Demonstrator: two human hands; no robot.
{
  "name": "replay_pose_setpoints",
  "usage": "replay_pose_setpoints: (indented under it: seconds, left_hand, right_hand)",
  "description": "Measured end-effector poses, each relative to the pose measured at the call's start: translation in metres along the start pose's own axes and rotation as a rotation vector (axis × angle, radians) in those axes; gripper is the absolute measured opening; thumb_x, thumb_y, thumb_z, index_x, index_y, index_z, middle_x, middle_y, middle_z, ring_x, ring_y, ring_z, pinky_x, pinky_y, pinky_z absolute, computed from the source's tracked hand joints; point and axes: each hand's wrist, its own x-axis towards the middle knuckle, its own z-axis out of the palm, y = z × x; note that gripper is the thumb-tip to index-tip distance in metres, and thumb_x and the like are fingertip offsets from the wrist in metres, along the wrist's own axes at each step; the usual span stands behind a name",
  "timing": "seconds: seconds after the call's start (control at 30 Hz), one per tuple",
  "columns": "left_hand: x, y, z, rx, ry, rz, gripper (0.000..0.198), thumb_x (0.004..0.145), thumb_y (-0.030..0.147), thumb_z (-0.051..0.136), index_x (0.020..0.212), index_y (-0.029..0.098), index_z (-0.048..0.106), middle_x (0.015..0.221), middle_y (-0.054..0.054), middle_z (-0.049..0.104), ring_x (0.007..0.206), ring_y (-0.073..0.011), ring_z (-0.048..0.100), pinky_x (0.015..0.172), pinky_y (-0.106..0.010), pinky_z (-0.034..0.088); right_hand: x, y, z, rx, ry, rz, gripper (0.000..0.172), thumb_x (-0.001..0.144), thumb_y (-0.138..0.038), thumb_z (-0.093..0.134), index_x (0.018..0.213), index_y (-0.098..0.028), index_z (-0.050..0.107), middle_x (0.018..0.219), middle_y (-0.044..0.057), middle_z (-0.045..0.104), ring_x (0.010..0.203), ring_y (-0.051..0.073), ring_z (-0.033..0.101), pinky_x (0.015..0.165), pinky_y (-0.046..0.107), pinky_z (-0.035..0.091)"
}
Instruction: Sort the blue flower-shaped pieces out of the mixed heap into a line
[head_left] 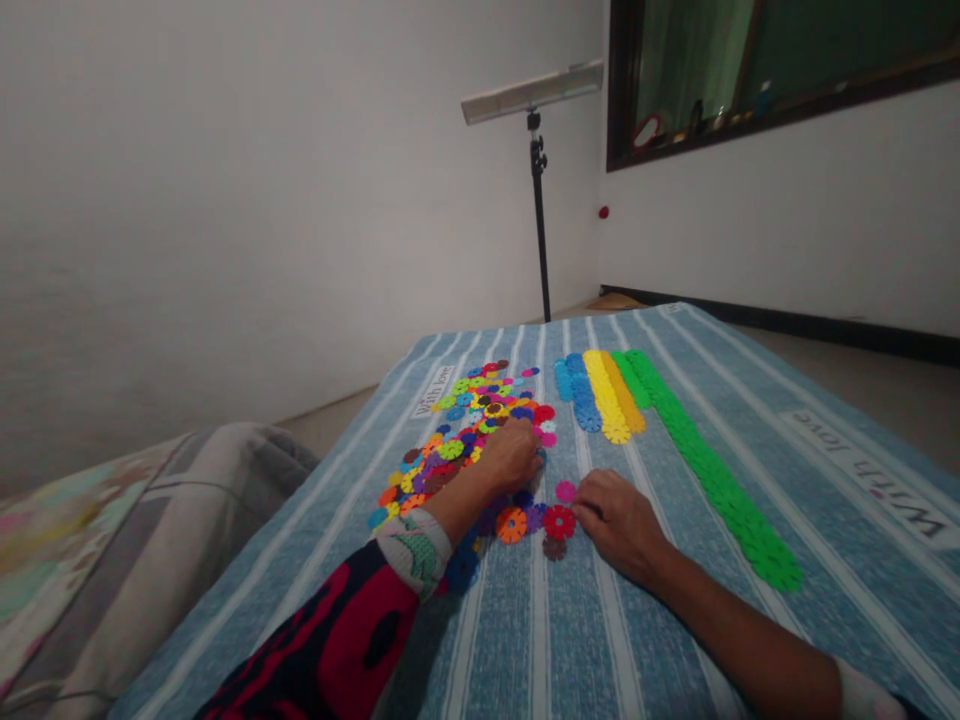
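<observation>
A mixed pile of coloured notched plastic discs (450, 450) spreads over the left part of the striped cloth. My left hand (512, 457) reaches into its right side, fingers curled downward and closed; what they hold, if anything, is hidden. My right hand (619, 520) rests lower right of the pile, fingers bent together, beside a red disc (559, 522) and a pink disc (565, 491). Anything inside that hand is out of sight. An orange disc (511, 525) and a brown disc (554, 548) lie close by.
Overlapping discs form rows by colour: blue (583, 395), yellow (606, 395), amber (626, 395) and a long green row (712, 465). The striped cloth (585, 640) covers the table. Grey bedding (195, 530) lies left. A lamp on a stand (538, 180) rises behind.
</observation>
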Motion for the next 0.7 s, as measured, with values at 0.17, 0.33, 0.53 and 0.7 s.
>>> replay_pose_setpoints:
  seconds: [0.17,0.33,0.53,0.7]
  left_hand:
    - [0.003,0.006,-0.003,-0.018,-0.012,-0.011,0.021,0.08,0.025,0.056,0.083,0.013,0.071,0.094,-0.013,0.063,0.094,-0.0259,0.058,0.083,-0.035,0.047]
    - [0.012,-0.002,-0.002,-0.217,0.046,-0.059,0.012,0.074,0.019,0.06,0.071,0.014,0.07,0.08,-0.006,0.065,0.081,-0.0184,0.059,0.074,-0.027,0.045]
    - [0.065,-0.015,0.006,-0.612,0.171,-0.31,0.014,0.074,0.024,0.063,0.067,0.014,0.07,0.057,0.002,0.059,0.059,-0.0112,0.054,0.056,-0.02,0.039]
    - [0.118,-0.013,0.012,-0.585,0.207,-0.46,0.018,0.078,0.02,0.059,0.081,0.013,0.074,0.073,-0.005,0.071,0.07,-0.0153,0.063,0.061,-0.023,0.044]
  right_hand:
    - [0.001,0.001,0.001,0.007,-0.007,-0.003,0.017,0.085,-0.013,0.057,0.069,-0.018,0.058,0.077,0.002,0.057,0.081,0.017,0.051,0.076,0.03,0.037]
    - [0.002,-0.001,0.002,0.007,0.006,-0.001,0.017,0.085,-0.013,0.057,0.069,-0.018,0.059,0.078,0.002,0.057,0.081,0.017,0.051,0.076,0.03,0.036]
    - [0.002,-0.004,0.001,0.009,0.023,0.018,0.016,0.084,-0.011,0.058,0.069,-0.018,0.059,0.078,0.002,0.057,0.08,0.017,0.05,0.075,0.029,0.035]
    - [0.002,-0.005,0.0,0.009,0.029,0.025,0.015,0.084,-0.011,0.059,0.071,-0.018,0.06,0.079,0.002,0.059,0.08,0.017,0.05,0.075,0.03,0.035]
